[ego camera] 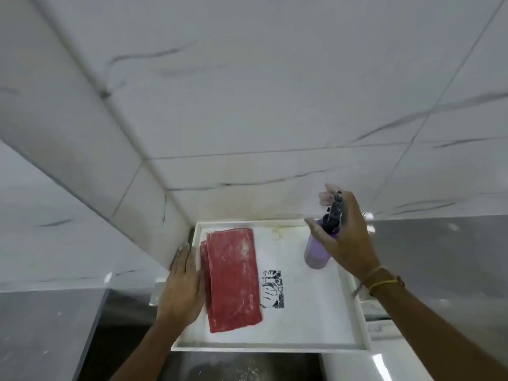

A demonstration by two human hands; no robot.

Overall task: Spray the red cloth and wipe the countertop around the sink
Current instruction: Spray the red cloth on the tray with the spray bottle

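My right hand is wrapped around a lilac spray bottle, gripping it at the neck just under its black trigger head, with my fingertips raised past the top of the trigger. The bottle hangs tilted over the right part of a shallow white tray. My left hand lies flat, fingers together and extended, palm down on the tray's left rim, its inner edge touching the folded red cloth. That cloth lies lengthwise in the tray just to the right of my left hand and well to the left of the bottle. Between cloth and bottle a black printed mark shows on the tray floor. A yellow band circles my right wrist.
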